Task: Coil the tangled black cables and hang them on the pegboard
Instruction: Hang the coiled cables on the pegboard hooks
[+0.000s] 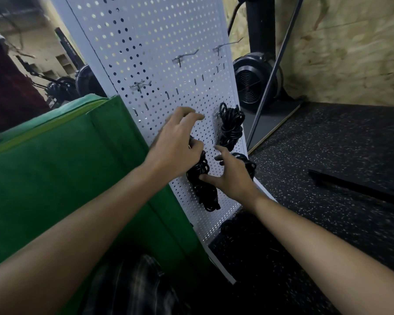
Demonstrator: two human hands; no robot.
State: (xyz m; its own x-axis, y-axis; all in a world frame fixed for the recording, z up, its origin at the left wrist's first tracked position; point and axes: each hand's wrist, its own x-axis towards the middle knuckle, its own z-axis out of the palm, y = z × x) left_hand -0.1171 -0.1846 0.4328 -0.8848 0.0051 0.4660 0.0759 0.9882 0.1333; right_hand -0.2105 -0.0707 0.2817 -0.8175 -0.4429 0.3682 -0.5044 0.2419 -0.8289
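Left hand (176, 145) pinches top of coiled cable (201, 183) against pegboard (146, 42); right hand (233, 176) spread, thumb touching it. Light, floppy (loops likely spill): grip top loops.

The pegboard (159, 64) looks like smooth sheet metal with a matt white painted finish, pierced all over by small holes. The hooks (184, 57) standing out of it are thin bare wire with a dull silver shine. The coiled cables (231, 126) hanging against the pegboard have a black, slightly glossy rubbery jacket. Left of the pegboard lies a green mat (55, 169) of smooth, faintly sheened vinyl-like cloth. Right of it, the floor (328, 155) is rough, matt black rubber with pale flecks, and the wall (350, 46) is coarse chipboard.
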